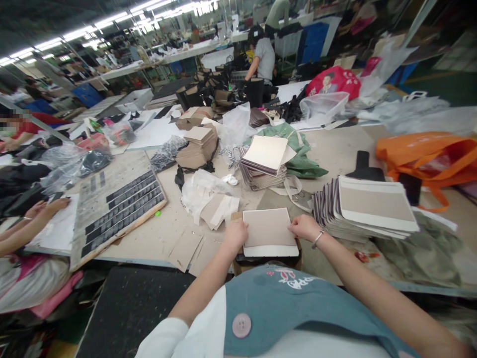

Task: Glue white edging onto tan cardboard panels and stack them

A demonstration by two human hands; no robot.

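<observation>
A flat beige panel (269,227) with a white strip along its near edge lies in front of me, over a dark-topped block at the table's edge. My left hand (237,233) pinches its left edge. At the opposite edge, the thumb and fingers of my right hand (304,227) are closed on the panel too. To the right stands a thick stack of similar panels (376,203), its left side fanned out. Beyond my hands is another stack (265,156) with pale tops. Small cardboard pieces (220,211) lie left of the panel.
A board with dark strips (122,209) occupies the left of the table, near a co-worker's hands (46,209). Crumpled clear plastic (203,191), a green bag (298,149) and a brown cardboard stack (197,146) sit ahead. An orange bag (432,156) rests at far right.
</observation>
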